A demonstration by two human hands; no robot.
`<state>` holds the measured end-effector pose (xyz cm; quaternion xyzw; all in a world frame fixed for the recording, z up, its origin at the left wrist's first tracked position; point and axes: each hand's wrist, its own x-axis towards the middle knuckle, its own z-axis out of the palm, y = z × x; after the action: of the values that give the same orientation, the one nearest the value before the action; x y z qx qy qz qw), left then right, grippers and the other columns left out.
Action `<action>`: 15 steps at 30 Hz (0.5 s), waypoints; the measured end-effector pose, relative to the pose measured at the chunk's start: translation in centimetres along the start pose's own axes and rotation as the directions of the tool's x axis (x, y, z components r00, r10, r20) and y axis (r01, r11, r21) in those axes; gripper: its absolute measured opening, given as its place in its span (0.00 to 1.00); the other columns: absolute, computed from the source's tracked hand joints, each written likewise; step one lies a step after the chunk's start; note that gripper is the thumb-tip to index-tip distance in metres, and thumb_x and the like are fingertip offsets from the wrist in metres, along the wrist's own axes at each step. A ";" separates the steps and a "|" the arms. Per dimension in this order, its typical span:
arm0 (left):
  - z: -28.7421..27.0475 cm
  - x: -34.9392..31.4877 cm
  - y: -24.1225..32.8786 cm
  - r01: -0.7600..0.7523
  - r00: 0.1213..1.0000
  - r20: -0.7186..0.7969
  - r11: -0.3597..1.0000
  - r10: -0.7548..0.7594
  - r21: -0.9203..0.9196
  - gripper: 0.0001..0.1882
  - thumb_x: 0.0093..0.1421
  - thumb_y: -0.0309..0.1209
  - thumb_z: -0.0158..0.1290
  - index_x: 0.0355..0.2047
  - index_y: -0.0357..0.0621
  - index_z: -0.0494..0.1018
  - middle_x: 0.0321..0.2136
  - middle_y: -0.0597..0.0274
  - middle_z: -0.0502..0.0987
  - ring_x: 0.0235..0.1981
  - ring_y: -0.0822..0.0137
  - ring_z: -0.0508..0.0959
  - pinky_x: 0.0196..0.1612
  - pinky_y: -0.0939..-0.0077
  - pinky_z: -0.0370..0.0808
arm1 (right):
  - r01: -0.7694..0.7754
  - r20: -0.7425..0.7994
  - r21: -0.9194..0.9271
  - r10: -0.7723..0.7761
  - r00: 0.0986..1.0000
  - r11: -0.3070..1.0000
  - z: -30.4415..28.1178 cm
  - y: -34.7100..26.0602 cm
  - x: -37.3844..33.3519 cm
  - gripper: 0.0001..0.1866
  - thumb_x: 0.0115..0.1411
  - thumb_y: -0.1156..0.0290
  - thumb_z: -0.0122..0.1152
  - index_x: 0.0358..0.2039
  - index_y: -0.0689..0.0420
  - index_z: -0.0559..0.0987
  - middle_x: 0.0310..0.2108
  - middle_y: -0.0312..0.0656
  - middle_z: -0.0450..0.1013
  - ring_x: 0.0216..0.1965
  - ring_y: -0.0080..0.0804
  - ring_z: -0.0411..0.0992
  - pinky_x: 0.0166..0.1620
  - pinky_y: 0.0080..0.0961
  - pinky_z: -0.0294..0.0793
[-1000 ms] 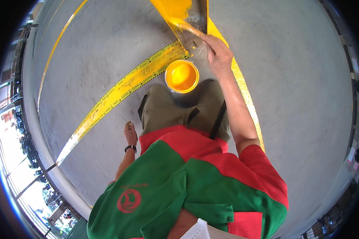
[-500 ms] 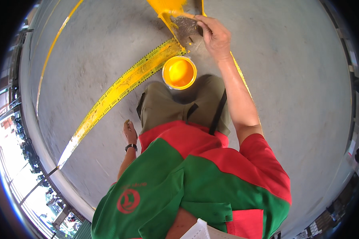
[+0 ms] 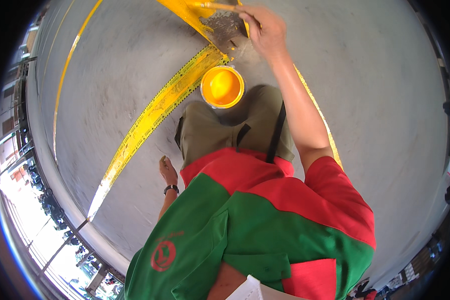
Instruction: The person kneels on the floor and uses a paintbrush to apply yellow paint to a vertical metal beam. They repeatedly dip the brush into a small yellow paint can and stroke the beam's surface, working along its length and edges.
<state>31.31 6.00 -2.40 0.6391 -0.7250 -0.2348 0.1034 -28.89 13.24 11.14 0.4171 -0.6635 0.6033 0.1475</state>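
My right hand (image 3: 268,29) is closed around the handle of a paintbrush (image 3: 223,6) at the top of the view. The brush's yellow-coated head points left, against or just over a yellow-painted surface (image 3: 185,14); contact cannot be made out. A bare, dark grey patch (image 3: 224,25) lies beside the fresh yellow. Between my knees stands an open round can (image 3: 224,106) with yellow paint (image 3: 222,86) inside. My left hand (image 3: 168,171) hangs low beside my left thigh, fingers loosely extended, apparently with nothing in them.
A broad yellow floor stripe (image 3: 150,114), edged with patterned tape, curves from the painted piece to the lower left. Thin yellow lines (image 3: 71,52) run farther left, and another (image 3: 312,97) passes behind my right forearm. Small yellow drips (image 3: 232,49) dot the grey floor.
My right hand and the brush have shifted slightly up and left. The painted piece and can also sit a little higher and farther left in view, as my head has turned slightly.
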 end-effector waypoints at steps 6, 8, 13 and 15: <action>-0.2 0.0 -0.6 0.022 0.997 0.073 1.000 -0.024 0.020 0.22 0.72 0.45 0.49 0.54 0.40 0.78 0.38 0.48 0.83 0.38 0.55 0.81 0.44 0.62 0.76 | -0.074 0.216 -0.050 0.083 0.973 0.996 2.2 1.5 -4.6 0.09 0.63 0.73 0.66 0.44 0.53 0.85 0.40 0.42 0.83 0.38 0.45 0.81 0.43 0.35 0.81; -0.3 0.6 -1.0 0.029 0.998 0.049 1.000 -0.029 0.000 0.22 0.72 0.45 0.49 0.53 0.40 0.78 0.38 0.48 0.83 0.38 0.55 0.81 0.44 0.62 0.76 | -0.054 0.206 -0.071 0.068 0.976 0.996 2.6 3.1 -4.5 0.09 0.63 0.72 0.66 0.44 0.53 0.85 0.39 0.43 0.83 0.38 0.46 0.81 0.42 0.35 0.81; -0.2 0.5 -2.0 0.111 0.992 0.059 0.992 -0.114 0.055 0.22 0.72 0.44 0.49 0.54 0.40 0.78 0.37 0.47 0.83 0.38 0.55 0.81 0.44 0.62 0.76 | -0.123 0.049 -0.143 0.131 0.990 0.982 1.6 5.7 -5.4 0.07 0.65 0.71 0.65 0.42 0.53 0.85 0.38 0.46 0.82 0.35 0.49 0.80 0.40 0.36 0.81; 0.2 0.1 -1.8 0.028 0.997 0.064 0.999 -0.031 0.043 0.22 0.72 0.44 0.49 0.54 0.39 0.77 0.38 0.47 0.83 0.38 0.55 0.81 0.44 0.62 0.76 | -0.164 0.078 -0.217 0.185 0.980 0.962 1.9 5.0 -6.5 0.06 0.65 0.70 0.65 0.41 0.54 0.85 0.36 0.47 0.82 0.33 0.51 0.80 0.39 0.36 0.81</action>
<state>32.80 5.79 -3.50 0.6439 -0.7232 -0.2417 0.0631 -28.02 13.51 2.78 0.3682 -0.7641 0.5194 0.1042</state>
